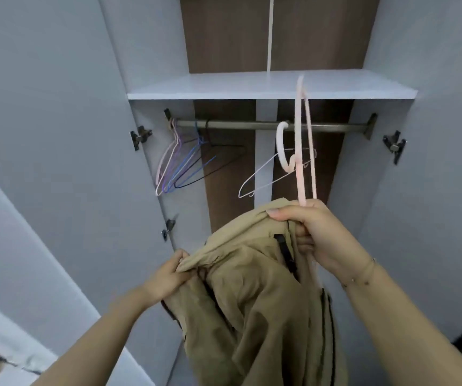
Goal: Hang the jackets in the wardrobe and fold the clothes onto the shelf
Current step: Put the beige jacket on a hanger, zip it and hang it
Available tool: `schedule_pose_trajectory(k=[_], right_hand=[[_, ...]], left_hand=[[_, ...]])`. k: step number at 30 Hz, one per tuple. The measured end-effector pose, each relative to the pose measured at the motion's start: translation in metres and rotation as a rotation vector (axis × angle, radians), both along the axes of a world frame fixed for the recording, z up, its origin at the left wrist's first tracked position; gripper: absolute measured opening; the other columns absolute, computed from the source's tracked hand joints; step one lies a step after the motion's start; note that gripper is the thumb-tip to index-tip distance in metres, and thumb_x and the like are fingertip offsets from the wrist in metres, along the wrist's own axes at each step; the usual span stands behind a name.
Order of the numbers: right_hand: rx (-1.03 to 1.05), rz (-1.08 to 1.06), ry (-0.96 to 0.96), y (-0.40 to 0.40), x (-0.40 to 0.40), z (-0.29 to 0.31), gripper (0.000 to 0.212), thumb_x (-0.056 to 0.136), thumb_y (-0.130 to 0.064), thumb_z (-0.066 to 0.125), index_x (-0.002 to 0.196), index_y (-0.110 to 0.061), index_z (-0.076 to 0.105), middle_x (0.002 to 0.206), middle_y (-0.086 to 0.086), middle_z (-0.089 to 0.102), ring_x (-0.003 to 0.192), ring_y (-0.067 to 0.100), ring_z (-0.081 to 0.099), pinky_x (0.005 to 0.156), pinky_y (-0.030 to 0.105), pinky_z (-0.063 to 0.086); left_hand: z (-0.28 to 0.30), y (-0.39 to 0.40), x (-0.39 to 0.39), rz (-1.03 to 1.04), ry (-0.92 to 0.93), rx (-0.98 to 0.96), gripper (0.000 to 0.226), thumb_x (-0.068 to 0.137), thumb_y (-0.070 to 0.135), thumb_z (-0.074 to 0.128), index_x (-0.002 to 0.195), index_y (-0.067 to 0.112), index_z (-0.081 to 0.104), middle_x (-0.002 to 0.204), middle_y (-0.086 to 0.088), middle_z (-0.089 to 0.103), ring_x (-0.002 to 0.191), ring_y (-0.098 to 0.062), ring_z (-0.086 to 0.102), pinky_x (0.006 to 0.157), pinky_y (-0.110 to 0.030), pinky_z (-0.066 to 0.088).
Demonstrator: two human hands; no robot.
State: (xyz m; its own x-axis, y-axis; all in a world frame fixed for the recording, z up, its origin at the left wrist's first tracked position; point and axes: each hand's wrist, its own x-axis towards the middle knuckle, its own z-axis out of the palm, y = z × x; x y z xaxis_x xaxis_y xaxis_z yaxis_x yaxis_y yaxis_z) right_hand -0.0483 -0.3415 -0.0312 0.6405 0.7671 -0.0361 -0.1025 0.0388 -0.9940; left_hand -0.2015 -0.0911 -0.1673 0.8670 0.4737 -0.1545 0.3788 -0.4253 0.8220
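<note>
Because the jacket (252, 280) must go on a hanger before it goes on the rail (252, 125), the right hand (316, 235) holds both the pink hanger (300, 151) and the collar edge in one grip, while the left hand (168, 277) pinches the opposite edge (probably to open the shoulder). The jacket hangs in front of the open wardrobe (391, 190), below the shelf (224, 87).
</note>
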Motion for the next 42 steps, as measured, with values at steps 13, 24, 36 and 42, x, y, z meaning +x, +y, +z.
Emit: schedule_pose_trajectory(k=[13, 24, 36, 42], right_hand=[[-0.304, -0.091, -0.466, -0.077, -0.007, -0.081, 0.021, 0.081, -0.033, 0.076, 0.085, -0.014, 0.070, 0.076, 0.027, 0.061, 0.060, 0.031, 0.049, 0.064, 0.028, 0.038], [-0.046, -0.088, -0.170, -0.126, -0.033, -0.111, 0.022, 0.091, -0.026, 0.057, 0.090, -0.024, 0.079, 0.045, -0.009, 0.032, 0.040, 0.003, 0.025, 0.040, 0.013, 0.025], [-0.238, -0.005, -0.210, -0.101, -0.042, -0.143, 0.039, 0.093, -0.019, 0.063, 0.073, -0.050, 0.075, 0.089, 0.003, 0.076, 0.087, 0.020, 0.069, 0.082, 0.027, 0.053], [-0.196, -0.067, -0.183, -0.057, -0.077, -0.149, 0.028, 0.093, -0.024, 0.064, 0.078, -0.046, 0.074, 0.083, -0.009, 0.075, 0.082, 0.011, 0.067, 0.075, 0.021, 0.052]], left_hand=[[0.094, -0.034, -0.053, 0.235, -0.208, -0.847, 0.034, 0.083, 0.034, 0.059, 0.098, 0.010, 0.078, 0.108, -0.013, 0.073, 0.096, -0.026, 0.072, 0.075, -0.038, 0.060], [0.069, -0.041, -0.037, 0.471, 0.016, -0.770, 0.030, 0.093, 0.021, 0.055, 0.116, 0.005, 0.065, 0.105, -0.016, 0.069, 0.089, -0.030, 0.067, 0.094, -0.043, 0.048], [0.069, -0.038, -0.051, 0.380, 0.092, -0.724, 0.033, 0.080, 0.024, 0.063, 0.099, -0.001, 0.073, 0.096, -0.020, 0.072, 0.075, -0.029, 0.073, 0.067, -0.037, 0.061], [0.087, -0.080, -0.042, 0.175, -0.018, -0.420, 0.012, 0.096, 0.006, 0.053, 0.099, 0.002, 0.063, 0.087, -0.016, 0.070, 0.071, -0.024, 0.070, 0.065, -0.027, 0.059]])
